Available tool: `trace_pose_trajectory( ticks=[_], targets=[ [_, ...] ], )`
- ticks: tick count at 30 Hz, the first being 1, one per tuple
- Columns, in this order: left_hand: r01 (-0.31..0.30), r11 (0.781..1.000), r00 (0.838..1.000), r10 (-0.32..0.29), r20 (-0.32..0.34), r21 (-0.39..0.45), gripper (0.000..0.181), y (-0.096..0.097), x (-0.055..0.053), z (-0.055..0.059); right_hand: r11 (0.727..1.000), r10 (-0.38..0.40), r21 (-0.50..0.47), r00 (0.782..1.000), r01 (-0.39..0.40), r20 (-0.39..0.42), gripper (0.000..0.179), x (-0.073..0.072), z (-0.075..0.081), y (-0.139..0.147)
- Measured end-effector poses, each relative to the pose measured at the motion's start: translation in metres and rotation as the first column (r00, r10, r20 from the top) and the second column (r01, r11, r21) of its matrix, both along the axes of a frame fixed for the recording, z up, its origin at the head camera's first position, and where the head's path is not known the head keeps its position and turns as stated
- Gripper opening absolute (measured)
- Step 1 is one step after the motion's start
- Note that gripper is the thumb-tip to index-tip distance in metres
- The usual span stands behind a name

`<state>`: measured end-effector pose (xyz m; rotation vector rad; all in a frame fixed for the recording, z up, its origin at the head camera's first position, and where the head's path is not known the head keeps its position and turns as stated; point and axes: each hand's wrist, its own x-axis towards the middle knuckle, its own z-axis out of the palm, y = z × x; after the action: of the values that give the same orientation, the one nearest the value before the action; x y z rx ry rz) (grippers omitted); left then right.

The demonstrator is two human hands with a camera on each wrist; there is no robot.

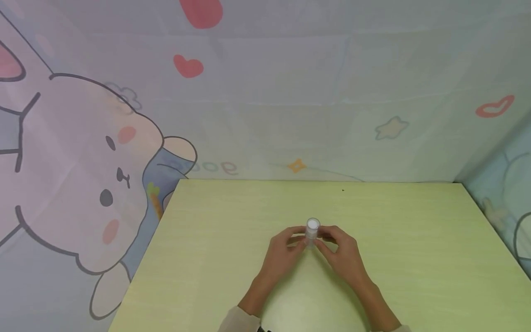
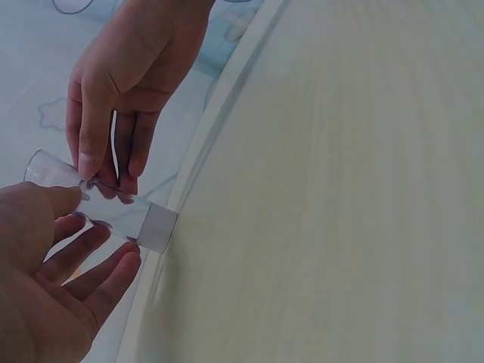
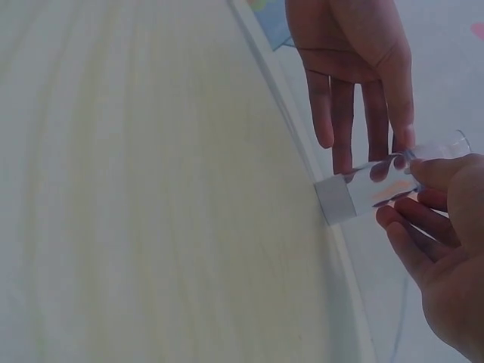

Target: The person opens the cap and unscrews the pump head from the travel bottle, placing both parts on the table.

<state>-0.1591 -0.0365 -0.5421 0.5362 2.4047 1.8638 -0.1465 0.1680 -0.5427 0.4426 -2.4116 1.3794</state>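
Observation:
A small clear cylindrical container (image 1: 312, 230) with one white end is held between both hands, over the middle of the table. Its white end (image 2: 158, 228) points down toward the tabletop, and the clear flared rim is uppermost. Whether it touches the table I cannot tell. The left hand (image 1: 282, 256) pinches the container from the left with thumb and fingers. From the opposite side, the right hand (image 1: 345, 254) grips it the same way. Up close in the right wrist view, the thumbs lie near the clear rim, and other fingers show through the transparent wall (image 3: 382, 181).
The pale yellow-green wooden table (image 1: 415, 240) ends at a straight far edge. Behind it hangs a light cloth (image 1: 269, 92) printed with a rabbit, hearts and stars. More printed cloth (image 1: 510, 193) hangs at the right side. A tiny dark speck (image 1: 343, 190) lies near the far edge.

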Motion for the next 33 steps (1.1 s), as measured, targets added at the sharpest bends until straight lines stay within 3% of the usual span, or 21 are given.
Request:
trace_pose_trajectory(
  ticks=[11, 20, 26, 33],
  targets=[
    [0.0, 1.0, 1.0, 0.0, -0.017, -0.005, 0.036, 0.002, -0.001, 0.001, 1.0, 0.023, 0.012, 1.0, -0.024, 0.019, 0.033, 0.002, 0.006, 0.003],
    [0.004, 0.999, 1.0, -0.005, -0.028, -0.04, 0.043, 0.004, -0.007, 0.0, 0.999, 0.038, 0.032, 0.998, -0.037, -0.046, 0.035, -0.002, 0.012, 0.006],
    [0.015, 0.998, 1.0, -0.017, -0.019, -0.066, 0.046, 0.007, -0.009, -0.003, 0.999, 0.046, 0.002, 0.998, -0.046, -0.044, 0.039, -0.004, 0.017, 0.003],
    [0.007, 0.995, 0.998, -0.013, -0.06, -0.095, 0.045, 0.009, -0.01, -0.003, 0.999, 0.034, -0.022, 0.999, -0.035, -0.029, 0.04, -0.005, 0.022, -0.002]
  ],
)
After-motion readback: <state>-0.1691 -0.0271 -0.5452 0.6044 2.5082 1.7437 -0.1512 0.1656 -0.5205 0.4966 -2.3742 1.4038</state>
